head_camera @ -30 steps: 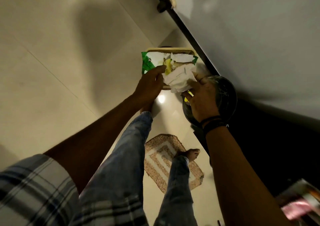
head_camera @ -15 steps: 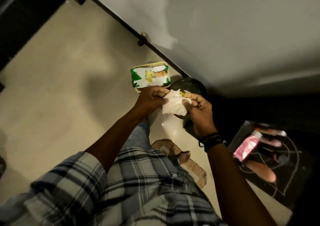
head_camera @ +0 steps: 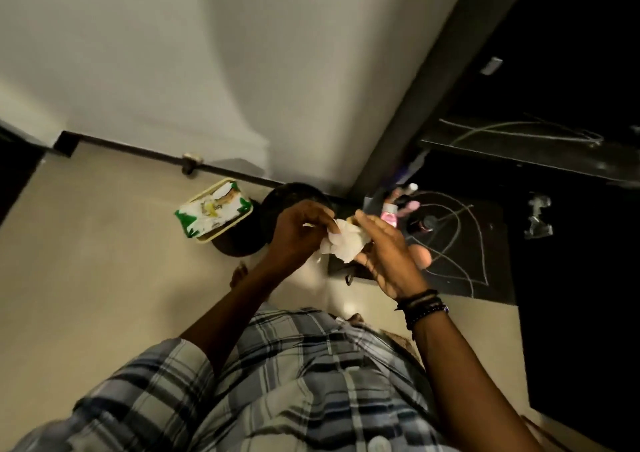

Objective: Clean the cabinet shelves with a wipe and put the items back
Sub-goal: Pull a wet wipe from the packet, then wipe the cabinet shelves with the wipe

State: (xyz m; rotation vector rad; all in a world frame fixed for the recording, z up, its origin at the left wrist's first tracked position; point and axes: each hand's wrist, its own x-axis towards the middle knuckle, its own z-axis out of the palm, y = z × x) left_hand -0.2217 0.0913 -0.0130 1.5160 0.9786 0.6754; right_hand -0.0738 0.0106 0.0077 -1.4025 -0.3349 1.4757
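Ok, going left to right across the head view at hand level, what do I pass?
wipes pack → left hand → wipe → right hand → small clear object

Dim indoor light, warm cast. Pale wall (head_camera: pixel 156 53) carries big soft shadow, with a brighter patch at lower left. Floor (head_camera: pixel 86 278) evenly lit, small glare spot near shirt (head_camera: pixel 294 365). Cabinet (head_camera: pixel 571 71) nearly black, detail lost. Motion blur all over, print on wipe pack (head_camera: pixel 214 214) smeared. Wide-angle bend at edges, baseboard (head_camera: pixel 138 148) curving. Wipe (head_camera: pixel 346 247) is brightest thing, slightly washed out.
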